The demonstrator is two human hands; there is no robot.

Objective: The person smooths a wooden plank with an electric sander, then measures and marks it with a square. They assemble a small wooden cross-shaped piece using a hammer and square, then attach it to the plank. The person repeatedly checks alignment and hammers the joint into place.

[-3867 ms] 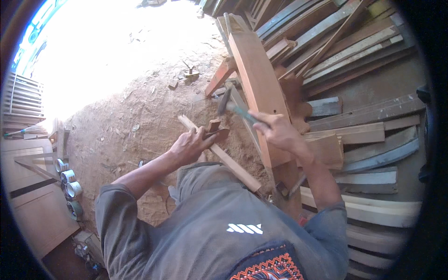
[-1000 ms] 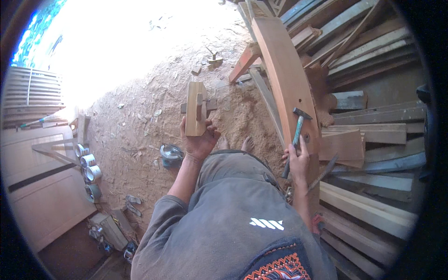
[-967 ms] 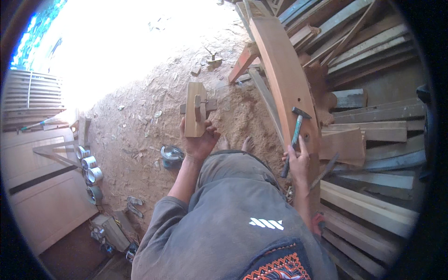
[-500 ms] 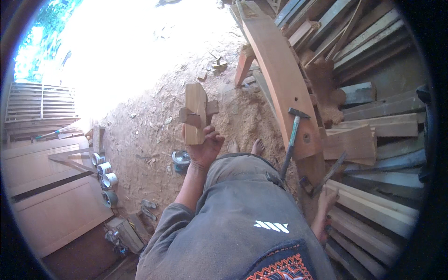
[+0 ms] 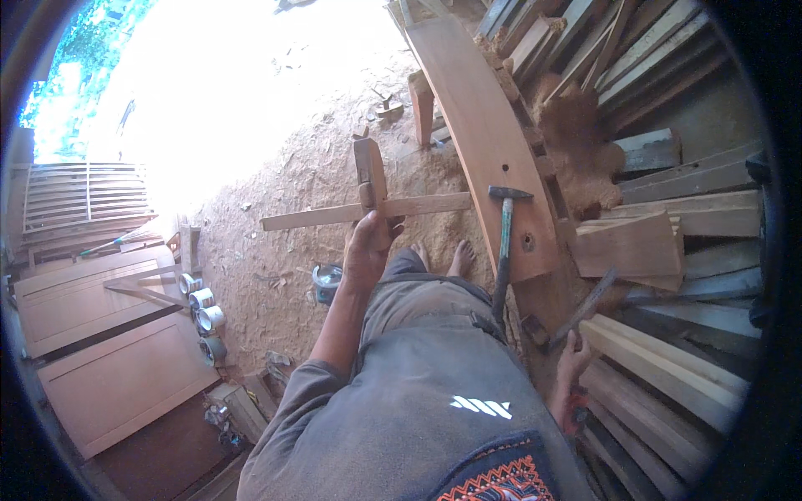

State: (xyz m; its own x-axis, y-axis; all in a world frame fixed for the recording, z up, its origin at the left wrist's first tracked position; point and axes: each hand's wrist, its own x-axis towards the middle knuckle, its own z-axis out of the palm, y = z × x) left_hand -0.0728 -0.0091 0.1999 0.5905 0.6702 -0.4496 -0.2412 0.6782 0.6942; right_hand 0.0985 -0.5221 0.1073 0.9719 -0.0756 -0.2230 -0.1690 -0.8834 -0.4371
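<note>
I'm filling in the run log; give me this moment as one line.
left hand: grips crossed wooden joint, raised | right hand: low by stacked planks, empty | hammer: leaning on curved board

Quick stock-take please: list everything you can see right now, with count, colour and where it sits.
wooden cross-piece: one, tan, held up at centre
hammer: one, dark head with teal handle, leaning on the curved plank
curved plank: one, reddish-brown, upper centre
timber stack: many boards, brown and grey, right
tins: about four, silvery, left on the ground
door panels: two, light brown, lower left
slatted frame: one, pale, far left
left hand: gripping the wooden cross-piece
right hand: low, by the timber stack, seemingly holding nothing
</note>
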